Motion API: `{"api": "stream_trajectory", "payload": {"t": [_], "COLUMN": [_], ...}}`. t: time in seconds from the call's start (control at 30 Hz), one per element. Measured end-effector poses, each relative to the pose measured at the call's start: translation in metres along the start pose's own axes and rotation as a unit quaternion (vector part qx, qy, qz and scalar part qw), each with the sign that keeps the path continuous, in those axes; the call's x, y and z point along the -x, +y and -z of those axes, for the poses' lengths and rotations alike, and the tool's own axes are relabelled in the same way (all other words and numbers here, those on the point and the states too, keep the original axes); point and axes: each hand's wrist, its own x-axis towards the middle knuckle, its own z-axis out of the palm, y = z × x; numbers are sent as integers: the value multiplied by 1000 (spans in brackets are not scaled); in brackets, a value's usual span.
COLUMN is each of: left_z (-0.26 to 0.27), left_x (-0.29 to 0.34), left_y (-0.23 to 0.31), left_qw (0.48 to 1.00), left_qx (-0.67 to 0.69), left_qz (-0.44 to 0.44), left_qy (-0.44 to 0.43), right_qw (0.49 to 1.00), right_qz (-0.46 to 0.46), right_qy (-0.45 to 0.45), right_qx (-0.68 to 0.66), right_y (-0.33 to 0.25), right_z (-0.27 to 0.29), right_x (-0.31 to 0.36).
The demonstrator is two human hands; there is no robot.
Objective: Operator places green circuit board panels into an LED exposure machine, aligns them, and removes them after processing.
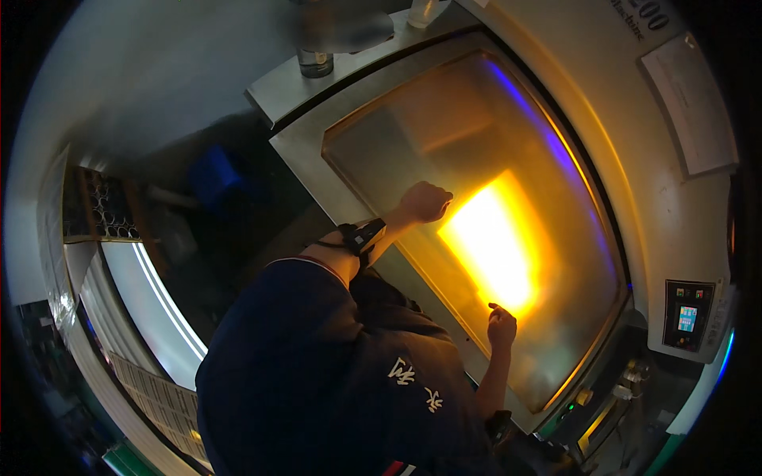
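Observation:
A glowing yellow-white rectangle (492, 246) shines from the flat bed (397, 170) of a machine, inside a metal frame. My left hand (426, 201) is closed like a fist near the rectangle's upper left corner. Whether anything is between its fingers is hidden. At the rectangle's lower edge is my right hand (502, 325), with one digit stretched toward the light and the other fingers curled in. What these curled fingers hold, if anything, I cannot make out. The glare hides whatever lies on the lit patch. A dark band with a small device (365, 236) circles my left forearm.
A control panel (689, 316) with a small screen sits on the machine's right side. Beyond the bed, a ledge carries a dark bottle (315, 63) and a clear cup (421, 13). To the left stand a blue bin (218, 176) and a lit white panel (151, 293).

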Motion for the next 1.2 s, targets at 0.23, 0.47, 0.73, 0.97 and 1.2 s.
{"api": "stream_trajectory", "payload": {"t": [0.23,0.47,0.73,0.97,1.2], "left_z": [0,2,2,6,16], "left_x": [-3,0,-2,-3,2], "left_y": [3,1,1,5,6], "left_qw": [1000,1000,1000,1000,1000], "left_qx": [2,27,20,18,16], "left_qz": [-6,-9,-14,-6,-18], "left_qy": [-13,-6,-10,-4,-6], "right_qw": [986,993,943,957,952], "right_qz": [125,33,-189,-51,-56], "right_qy": [-26,1,60,-124,-96], "right_qx": [-107,-112,-268,-259,-285], "right_y": [-46,14,125,9,-14], "right_z": [-30,-11,12,-33,-30], "right_x": [-21,-1,43,7,6]}}
